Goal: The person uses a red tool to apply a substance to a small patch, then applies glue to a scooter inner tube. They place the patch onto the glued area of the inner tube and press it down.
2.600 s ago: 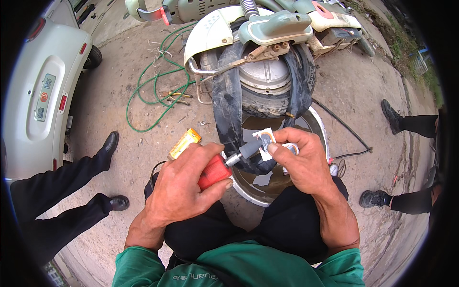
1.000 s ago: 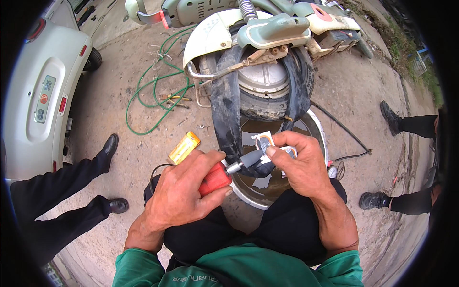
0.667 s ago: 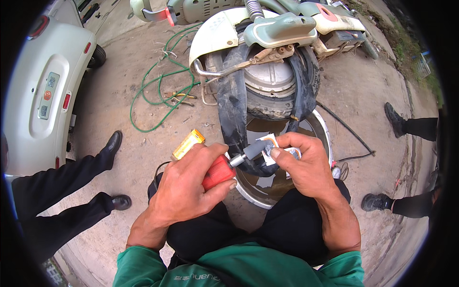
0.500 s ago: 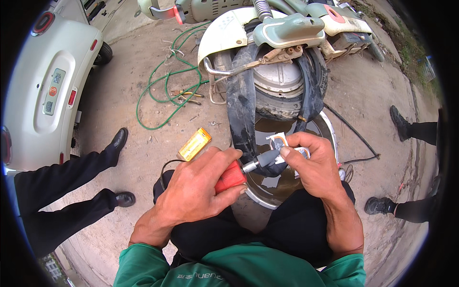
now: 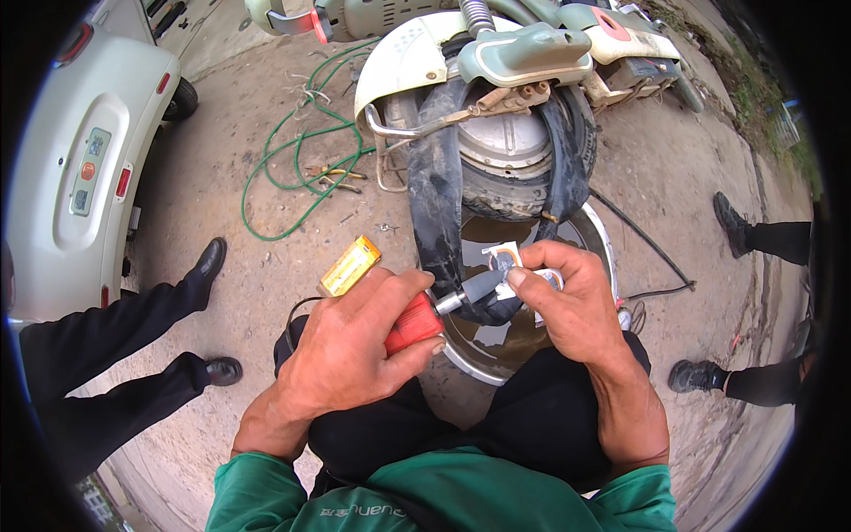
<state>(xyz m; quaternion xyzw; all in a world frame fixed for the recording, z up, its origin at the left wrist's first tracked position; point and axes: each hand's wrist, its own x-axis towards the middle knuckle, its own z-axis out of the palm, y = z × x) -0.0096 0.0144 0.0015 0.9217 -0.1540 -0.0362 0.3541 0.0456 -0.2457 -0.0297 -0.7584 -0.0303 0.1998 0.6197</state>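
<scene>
My left hand [image 5: 341, 341] is closed around a red hand-held rotary grinder [image 5: 414, 328]. Its grey cone-shaped tip [image 5: 482, 284] points right and reaches the edge of a small tyre patch [image 5: 503, 257] on white backing; whether they touch I cannot tell. My right hand [image 5: 572, 301] pinches that patch between thumb and fingers, and another white piece shows beneath them. Behind the hands, a black inner tube [image 5: 436, 195] hangs from the wheel [image 5: 501, 146] of a tipped scooter, its lower loop over a basin [image 5: 607, 239] of muddy water.
A yellow box [image 5: 350, 266] lies beyond my left hand. Farther off are pliers [image 5: 337, 180] and a looped green hose [image 5: 257, 177]. A white vehicle [image 5: 115, 168] stands at left. People's legs show on the left [image 5: 115, 301] and right [image 5: 780, 244]. A black hose [image 5: 643, 235] crosses the ground.
The whole view has shifted slightly, so everything sits a little farther left. Both hands keep their grips, with the grinder tip still at the patch.
</scene>
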